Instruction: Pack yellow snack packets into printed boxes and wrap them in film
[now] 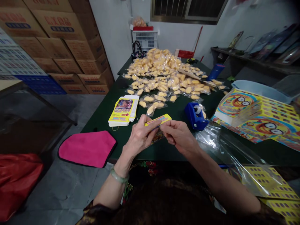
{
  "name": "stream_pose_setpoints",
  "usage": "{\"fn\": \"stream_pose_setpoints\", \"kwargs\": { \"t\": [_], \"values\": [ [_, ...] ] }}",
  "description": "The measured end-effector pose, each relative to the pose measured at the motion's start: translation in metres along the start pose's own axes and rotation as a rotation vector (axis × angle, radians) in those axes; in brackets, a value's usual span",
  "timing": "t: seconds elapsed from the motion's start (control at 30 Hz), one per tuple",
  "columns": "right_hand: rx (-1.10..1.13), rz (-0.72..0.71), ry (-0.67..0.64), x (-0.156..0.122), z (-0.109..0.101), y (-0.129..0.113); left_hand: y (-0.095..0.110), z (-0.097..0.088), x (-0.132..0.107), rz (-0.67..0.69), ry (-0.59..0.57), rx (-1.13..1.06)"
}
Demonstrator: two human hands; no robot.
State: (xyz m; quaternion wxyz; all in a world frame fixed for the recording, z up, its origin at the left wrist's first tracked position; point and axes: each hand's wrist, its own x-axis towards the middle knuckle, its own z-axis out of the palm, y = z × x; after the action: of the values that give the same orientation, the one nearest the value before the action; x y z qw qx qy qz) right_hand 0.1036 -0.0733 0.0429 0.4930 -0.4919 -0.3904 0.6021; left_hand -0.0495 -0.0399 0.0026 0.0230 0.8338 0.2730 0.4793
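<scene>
We hold both forearms forward from the lower edge of the view, angled inward so that the hands meet above the near side of the table point(105, 107). The left wrist carries a bangle point(119, 176).

Our left hand point(140, 132) is closed, with the yellow carton point(164, 118) gripped between thumb and curled fingers. Our right hand point(179, 134) pinches the right end of the same carton between thumb and fingertips; its other fingers are folded in. The carton is tilted, its right end raised.

On the table, we find a carton stack point(123, 109) left of the hands and a blue tape dispenser point(196, 116) to their right. Wrapped yellow pieces point(161, 67) are heaped beyond. Clear film point(234, 156) and printed display boxes point(269, 125) occupy the right side.

Around the table, we note a pink pad point(89, 148) at left, stacked cardboard boxes point(70, 50) and a window point(187, 11) in the far wall.
</scene>
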Motion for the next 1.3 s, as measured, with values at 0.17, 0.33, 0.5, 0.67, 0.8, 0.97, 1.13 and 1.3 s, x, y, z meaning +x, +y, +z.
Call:
{"fn": "stream_pose_setpoints", "kwargs": {
  "t": [0.17, 0.33, 0.5, 0.67, 0.8, 0.97, 1.13, 1.3],
  "values": [
    [0.007, 0.065, -0.020, 0.003, -0.004, 0.006, 0.001, 0.002, 0.002, -0.033, 0.036, -0.045],
    [0.184, 0.328, -0.114, 0.005, -0.012, 0.010, 0.002, 0.004, 0.003, -0.040, 0.055, -0.090],
    [0.336, 0.539, -0.146, 0.005, -0.016, 0.000, 0.002, 0.002, 0.003, -0.027, 0.027, -0.113],
    [0.382, 0.598, -0.159, 0.004, -0.024, 0.014, 0.001, -0.001, 0.002, -0.037, -0.008, -0.119],
    [0.298, 0.603, -0.036, -0.004, -0.040, 0.051, -0.008, -0.002, 0.004, -0.067, -0.021, -0.137],
    [0.213, 0.102, 0.093, -0.018, -0.039, 0.052, -0.013, -0.002, 0.004, -0.096, -0.021, -0.152],
    [0.057, -0.024, -0.025, -0.012, -0.008, 0.030, -0.009, -0.001, 0.002, -0.122, -0.018, -0.132],
    [0.141, -0.041, -0.004, 0.000, 0.007, 0.031, -0.008, 0.001, 0.002, -0.106, 0.008, -0.124]
  ]
}}
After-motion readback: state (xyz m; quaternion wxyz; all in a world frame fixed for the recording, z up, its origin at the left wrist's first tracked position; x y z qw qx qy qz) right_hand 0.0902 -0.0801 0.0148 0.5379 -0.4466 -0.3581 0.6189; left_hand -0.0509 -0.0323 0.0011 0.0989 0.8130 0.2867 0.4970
